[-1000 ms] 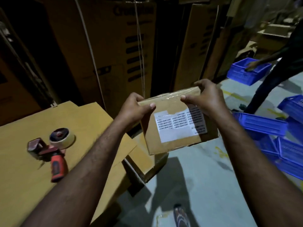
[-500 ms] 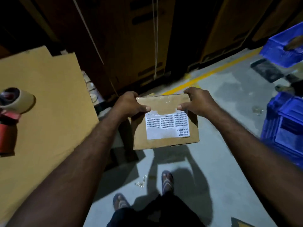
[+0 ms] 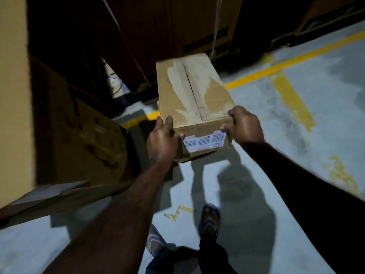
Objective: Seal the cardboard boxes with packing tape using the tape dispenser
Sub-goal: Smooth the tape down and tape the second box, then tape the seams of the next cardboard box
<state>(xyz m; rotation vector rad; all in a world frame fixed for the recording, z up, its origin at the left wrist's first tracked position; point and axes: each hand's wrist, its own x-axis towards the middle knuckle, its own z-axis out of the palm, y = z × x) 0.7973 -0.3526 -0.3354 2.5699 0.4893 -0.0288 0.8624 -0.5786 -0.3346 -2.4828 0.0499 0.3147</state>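
A small cardboard box (image 3: 194, 93) hangs low over the concrete floor, its top seam covered with clear tape and a white barcode label (image 3: 203, 142) on the near side. My left hand (image 3: 163, 139) grips the near left corner, thumb on the label side and fingers along the left side. My right hand (image 3: 244, 126) grips the near right corner, its fingers curled over the top edge. The tape dispenser is out of view.
A big cardboard box (image 3: 75, 135) stands at the left, topped by a light cardboard sheet (image 3: 11, 95). Tall dark cartons (image 3: 158, 32) line the back. Yellow floor lines (image 3: 286, 64) run to the right. My sandalled feet (image 3: 209, 218) and a tape scrap (image 3: 178, 212) are below.
The box has gone from upright at chest height to lying flat and low near the floor. The view tipped down, so the table top and tape dispenser left the frame.
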